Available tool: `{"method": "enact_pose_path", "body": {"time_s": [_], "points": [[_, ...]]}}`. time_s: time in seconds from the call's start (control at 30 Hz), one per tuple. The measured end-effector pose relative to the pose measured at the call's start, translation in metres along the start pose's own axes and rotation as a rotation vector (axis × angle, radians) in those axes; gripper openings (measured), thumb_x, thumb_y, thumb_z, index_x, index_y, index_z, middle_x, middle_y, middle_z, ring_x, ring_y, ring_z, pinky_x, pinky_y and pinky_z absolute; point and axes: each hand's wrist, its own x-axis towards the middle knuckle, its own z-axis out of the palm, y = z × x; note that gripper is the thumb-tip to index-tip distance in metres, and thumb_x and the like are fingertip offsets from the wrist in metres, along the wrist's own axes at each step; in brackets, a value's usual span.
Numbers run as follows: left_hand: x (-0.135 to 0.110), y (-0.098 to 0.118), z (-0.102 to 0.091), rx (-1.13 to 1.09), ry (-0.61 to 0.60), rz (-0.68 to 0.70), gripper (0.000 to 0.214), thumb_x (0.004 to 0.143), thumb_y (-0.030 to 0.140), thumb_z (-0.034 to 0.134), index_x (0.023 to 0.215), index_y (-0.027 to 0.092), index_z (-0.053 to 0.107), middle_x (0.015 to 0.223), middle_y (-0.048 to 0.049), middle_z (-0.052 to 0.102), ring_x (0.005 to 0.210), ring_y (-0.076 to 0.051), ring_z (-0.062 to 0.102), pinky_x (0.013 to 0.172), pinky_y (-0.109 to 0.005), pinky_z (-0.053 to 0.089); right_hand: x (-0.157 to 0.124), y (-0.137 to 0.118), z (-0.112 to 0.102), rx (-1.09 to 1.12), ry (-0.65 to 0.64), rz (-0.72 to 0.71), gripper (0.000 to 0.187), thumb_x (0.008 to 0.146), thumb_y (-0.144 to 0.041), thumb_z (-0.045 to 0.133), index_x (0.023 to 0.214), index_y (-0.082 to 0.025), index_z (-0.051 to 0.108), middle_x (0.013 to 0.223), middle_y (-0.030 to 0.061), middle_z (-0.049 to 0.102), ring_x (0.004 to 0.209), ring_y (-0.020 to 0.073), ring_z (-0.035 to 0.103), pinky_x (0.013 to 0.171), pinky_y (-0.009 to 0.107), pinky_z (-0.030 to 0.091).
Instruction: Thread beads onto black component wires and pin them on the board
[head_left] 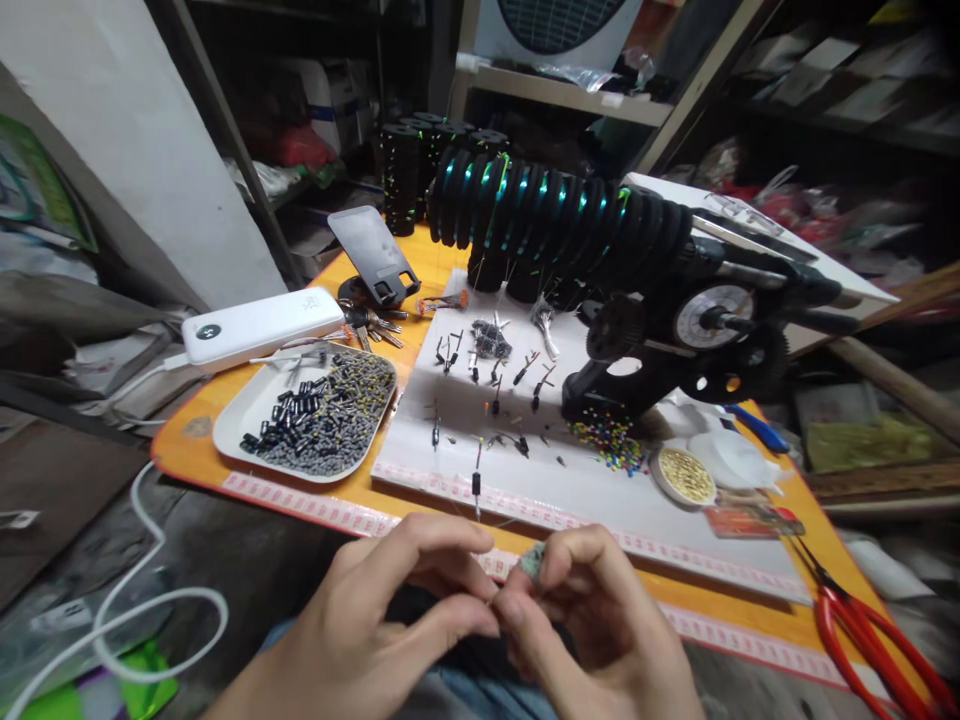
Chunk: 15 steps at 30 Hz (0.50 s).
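My left hand (405, 610) is at the front edge of the table, its thumb and forefinger brought together on something too fine to make out. Close beside it, my right hand (592, 620) has bent fingers and a thumb closed on a small grey-green crumpled piece (533, 561). The fingertips of both hands nearly meet. Just beyond them, a small black piece on a thin stem (476, 484) lies on the white board (420, 440). Several similar small black pieces with thin stems (536, 395) lie farther back.
A white tray (225, 437) holds small grey parts and black cylinders. Behind it are a white power bank (262, 325) and phone stand (373, 255). A geared stand carries black spools (555, 210). Coloured beads (611, 440), a dish of gold beads (684, 476) and red-handled scissors (874, 640) lie right.
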Motion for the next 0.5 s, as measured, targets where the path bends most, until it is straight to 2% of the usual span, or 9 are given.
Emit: {"method": "enact_pose_path", "body": {"time_s": [0.13,0.27,0.37,0.5], "points": [[0.007,0.01,-0.004,0.246,-0.055,0.163,0.044,0.093,0.006,0.067,0.126,0.031,0.054,0.1,0.0056,0.079,0.087,-0.01,0.079,0.084,-0.012,0.06,0.004,-0.001,-0.01,-0.287,-0.069,-0.16,0.016,0.097,-0.025,0.065,0.087,-0.026,0.052,0.074,-0.006,0.063,0.063,0.0093,0.065,0.06,0.016,0.053],[0.014,0.019,-0.007,0.497,-0.138,0.394,0.034,0.099,0.005,0.053,0.129,0.02,0.052,0.104,-0.004,0.08,0.092,-0.013,0.078,0.089,-0.014,0.056,0.008,-0.006,-0.016,-0.612,-0.13,-0.362,0.016,0.096,-0.015,0.058,0.092,-0.029,0.05,0.076,-0.0091,0.063,0.063,0.0063,0.066,0.062,0.01,0.051],[0.02,0.022,-0.008,0.592,-0.21,0.503,0.039,0.097,0.001,0.046,0.133,0.014,0.051,0.094,-0.0087,0.079,0.085,-0.019,0.077,0.082,-0.023,0.06,0.01,-0.009,-0.017,-0.633,-0.178,-0.323,0.014,0.097,-0.014,0.05,0.094,-0.027,0.048,0.077,-0.0064,0.061,0.065,0.0088,0.064,0.061,0.014,0.05],[0.026,0.023,-0.01,0.546,-0.291,0.492,0.042,0.09,0.003,0.048,0.128,0.022,0.054,0.078,-0.0036,0.071,0.061,-0.018,0.067,0.059,-0.024,0.054,0.012,-0.012,-0.013,-0.478,-0.215,-0.174,0.009,0.098,-0.021,0.05,0.09,-0.026,0.049,0.075,-0.0037,0.059,0.066,0.0124,0.06,0.061,0.021,0.048]]}}
